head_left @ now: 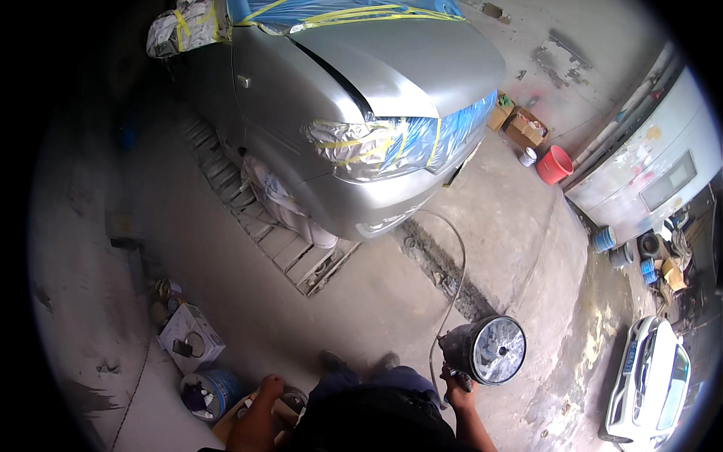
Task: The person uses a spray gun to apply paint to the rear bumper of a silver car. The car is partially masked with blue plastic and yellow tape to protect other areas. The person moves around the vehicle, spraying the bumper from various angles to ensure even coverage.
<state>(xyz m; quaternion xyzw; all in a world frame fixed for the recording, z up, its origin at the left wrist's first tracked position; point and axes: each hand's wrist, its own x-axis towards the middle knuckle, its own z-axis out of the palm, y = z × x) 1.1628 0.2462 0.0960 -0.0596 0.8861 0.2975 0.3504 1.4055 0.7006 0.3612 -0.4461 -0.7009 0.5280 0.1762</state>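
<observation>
My right hand [459,393] is wrapped round the handle of a paint spray gun [500,351], whose dark round cup has a paint-smeared lid. A thin air hose [462,265] runs from the gun up toward the car's front. My left hand [272,386] hangs at the lower left with its fingers curled and nothing visible in it, above an open cardboard box [227,426]. Ahead stands a silver car [339,203], its headlight and grille covered with masking film [407,143] and yellow tape. Its front wheel [290,203] is wrapped in pale sheeting.
A floor grate [290,252] lies beside the wheel, and a debris-filled channel [452,282] crosses the floor. At left are a white box [192,335] and a blue bucket [220,392]. A red bucket [555,165] stands by the far wall; a white car [648,380] is at right.
</observation>
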